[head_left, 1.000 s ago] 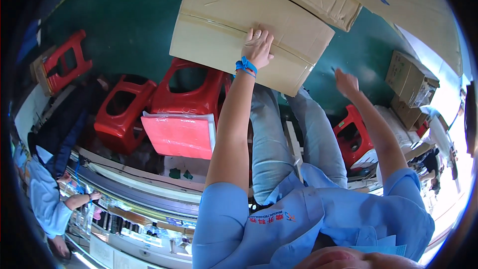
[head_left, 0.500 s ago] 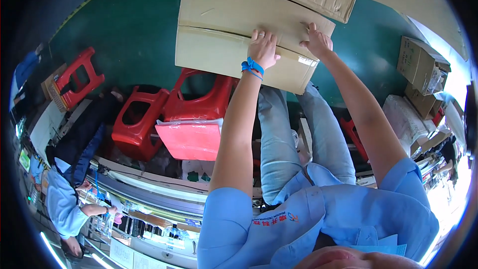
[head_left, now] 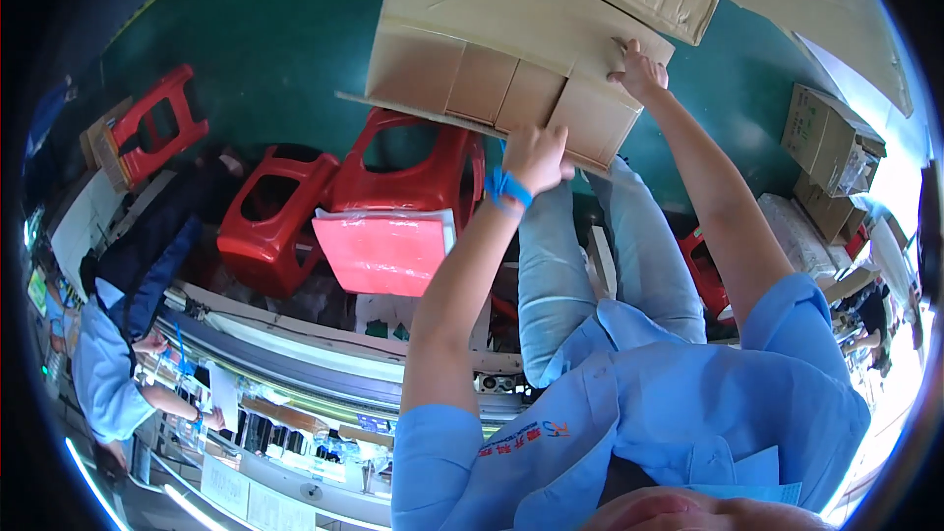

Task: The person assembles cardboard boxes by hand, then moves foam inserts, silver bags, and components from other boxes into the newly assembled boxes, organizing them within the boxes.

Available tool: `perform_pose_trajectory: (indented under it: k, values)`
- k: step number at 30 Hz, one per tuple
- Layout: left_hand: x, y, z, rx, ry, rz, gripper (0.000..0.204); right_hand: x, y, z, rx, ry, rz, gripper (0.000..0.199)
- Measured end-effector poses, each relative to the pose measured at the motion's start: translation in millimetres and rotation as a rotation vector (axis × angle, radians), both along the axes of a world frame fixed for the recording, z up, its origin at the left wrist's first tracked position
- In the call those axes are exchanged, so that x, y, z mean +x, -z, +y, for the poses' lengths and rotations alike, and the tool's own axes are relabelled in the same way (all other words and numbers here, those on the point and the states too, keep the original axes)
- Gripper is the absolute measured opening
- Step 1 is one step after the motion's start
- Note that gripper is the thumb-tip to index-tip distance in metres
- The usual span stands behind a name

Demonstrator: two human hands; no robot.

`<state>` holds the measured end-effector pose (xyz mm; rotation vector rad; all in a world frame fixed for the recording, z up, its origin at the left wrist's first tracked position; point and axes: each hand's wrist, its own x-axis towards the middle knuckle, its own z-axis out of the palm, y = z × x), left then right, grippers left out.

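Head view: the cardboard box (head_left: pixel 418 67) at upper centre now has its near flap (head_left: pixel 418 113) raised, flat half a second ago. The left hand (head_left: pixel 536 159) grips that flap; the right (head_left: pixel 641 74) touches the far flap (head_left: pixel 492 12), its grip unclear. Opening faces the lower edge; long axis slants from upper left toward lower right.

The head-worn fisheye camera looks steeply down, close above the shirt (head_left: pixel 708 403) at five o'clock, farther from the box (head_left: pixel 521 29) near twelve.
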<state>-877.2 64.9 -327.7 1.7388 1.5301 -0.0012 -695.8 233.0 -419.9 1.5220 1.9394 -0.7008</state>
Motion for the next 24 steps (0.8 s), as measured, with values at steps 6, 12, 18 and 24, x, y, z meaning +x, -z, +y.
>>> perform_pose_trajectory:
  k: [6, 12, 18, 24]
  values:
    - [-11, -15, 0, -0.49, -0.251, 0.065, 0.056, 52, -3, -33, -0.15, 0.014, 0.118, 0.049]
    - [-31, 97, 89, -0.841, -1.107, -0.378, 0.06, 127, 25, -81, -0.442, 0.176, 0.26, 0.024]
    - [-6, 122, 87, -0.584, -1.908, -0.939, 0.048, 126, 37, -42, -0.662, 0.406, 0.358, 0.016]
    - [-8, 126, 79, -0.398, -1.972, -1.065, 0.036, 192, -1, 37, -0.294, 0.351, 0.13, 0.018]
